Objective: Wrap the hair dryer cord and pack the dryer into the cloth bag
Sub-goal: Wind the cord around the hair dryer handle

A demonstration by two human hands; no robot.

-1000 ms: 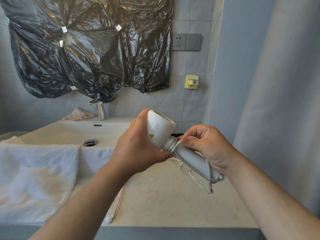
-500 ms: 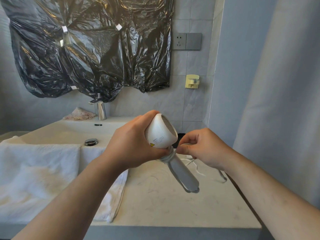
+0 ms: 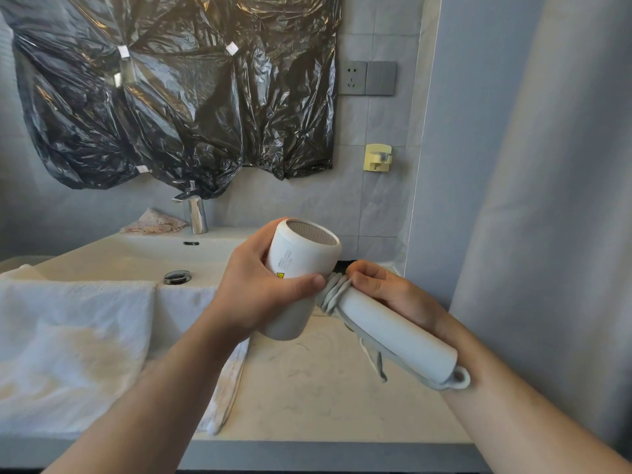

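Your left hand (image 3: 263, 289) wraps the barrel of the hair dryer (image 3: 301, 258), thumb pressed across its lower side, with the mesh end tilted up and away from you. Your right hand (image 3: 386, 289) curls behind the top of the dryer's handle, fingertips pinching the cord (image 3: 333, 292) where its coils bunch at the neck. More cord runs along the handle's underside. The dryer is held in the air above the worktop (image 3: 325, 388). Left of the dryer, the sink (image 3: 136, 254) holds a metal drain plug (image 3: 177, 277), and a white towel (image 3: 75, 336) is draped over its front rim.
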